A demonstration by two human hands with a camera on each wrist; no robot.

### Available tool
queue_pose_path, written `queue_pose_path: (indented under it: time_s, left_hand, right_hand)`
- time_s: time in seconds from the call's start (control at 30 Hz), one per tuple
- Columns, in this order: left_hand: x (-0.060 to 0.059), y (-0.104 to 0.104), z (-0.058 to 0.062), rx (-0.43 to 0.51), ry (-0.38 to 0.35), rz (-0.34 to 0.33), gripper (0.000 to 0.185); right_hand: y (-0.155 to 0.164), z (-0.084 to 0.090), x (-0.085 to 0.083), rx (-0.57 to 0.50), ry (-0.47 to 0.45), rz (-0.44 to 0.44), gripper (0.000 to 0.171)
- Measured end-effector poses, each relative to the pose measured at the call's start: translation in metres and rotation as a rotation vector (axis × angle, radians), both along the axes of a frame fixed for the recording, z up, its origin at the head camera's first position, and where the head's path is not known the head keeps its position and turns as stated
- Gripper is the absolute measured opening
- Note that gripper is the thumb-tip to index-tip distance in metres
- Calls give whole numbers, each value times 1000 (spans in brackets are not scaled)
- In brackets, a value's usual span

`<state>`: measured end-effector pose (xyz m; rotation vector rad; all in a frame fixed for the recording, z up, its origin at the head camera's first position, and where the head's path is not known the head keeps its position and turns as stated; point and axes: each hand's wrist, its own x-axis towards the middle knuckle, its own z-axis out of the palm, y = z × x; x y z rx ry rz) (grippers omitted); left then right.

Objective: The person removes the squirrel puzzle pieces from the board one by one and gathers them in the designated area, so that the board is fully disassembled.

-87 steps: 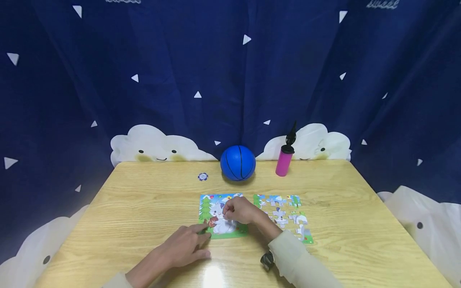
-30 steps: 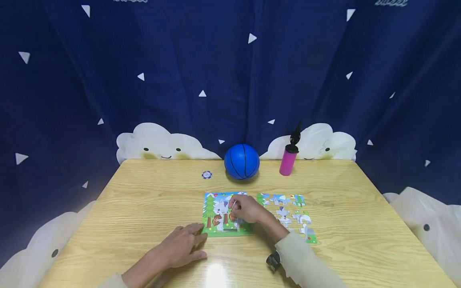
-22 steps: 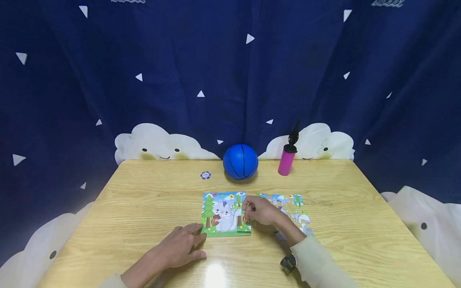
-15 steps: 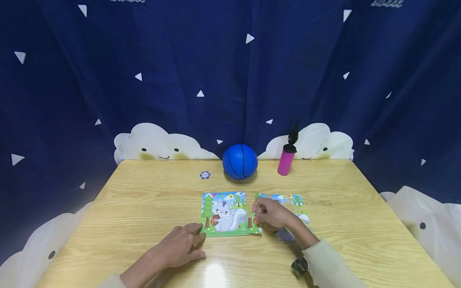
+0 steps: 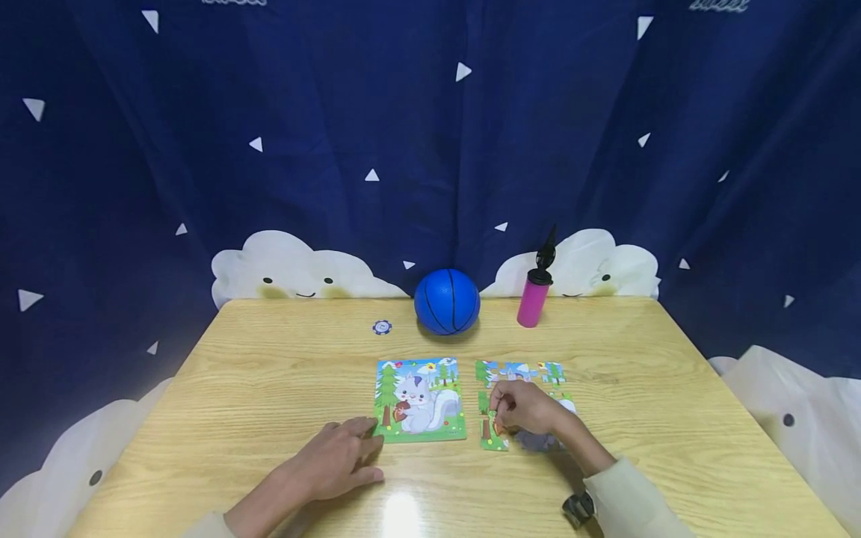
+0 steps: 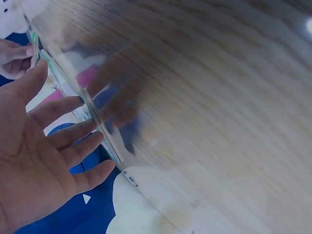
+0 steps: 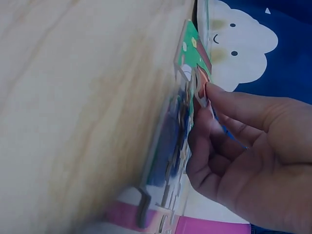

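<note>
My left hand (image 5: 350, 457) lies flat and open on the wooden table (image 5: 269, 373), fingertips at the lower left corner of a squirrel picture card (image 5: 420, 400). In the left wrist view the left hand (image 6: 46, 146) is spread with straight fingers beside the card's edge (image 6: 73, 90). My right hand (image 5: 499, 411) pinches a green puzzle piece (image 5: 493, 435) between thumb and fingers at the lower left of the puzzle board (image 5: 525, 371). The right wrist view shows the right hand (image 7: 214, 112) with the puzzle piece (image 7: 194, 61) at its fingertips, low over the board.
A blue ball (image 5: 447, 302) and a pink pump (image 5: 533, 297) stand at the table's far edge. A small blue disc (image 5: 382, 327) lies left of the ball. A dark blue curtain hangs behind the table.
My right hand has carried a puzzle piece from the squirrel card rightward to the puzzle board's lower left. The left hand has stayed in place.
</note>
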<state>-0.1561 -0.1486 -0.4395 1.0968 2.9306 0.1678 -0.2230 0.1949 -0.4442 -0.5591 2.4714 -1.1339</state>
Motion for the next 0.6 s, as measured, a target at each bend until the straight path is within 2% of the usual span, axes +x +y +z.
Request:
queue_pose_path:
  time_s: [0.17,0.33,0.5,0.6]
  left_hand:
    - [0,0,-1,3,-2,4,42]
    - [-1,0,1,23,-34,13,39]
    - [-7,-5,7,121,-141,44,51]
    - [-16,-15,15,200,-187,96,55]
  right_hand:
    - [-4,0,2,33,14,-29,4]
    - [-3,3,3,65,13,-57,4]
    - [11,14,0,96,78,-108,3]
    - [26,22,-5,189,145,-184,11]
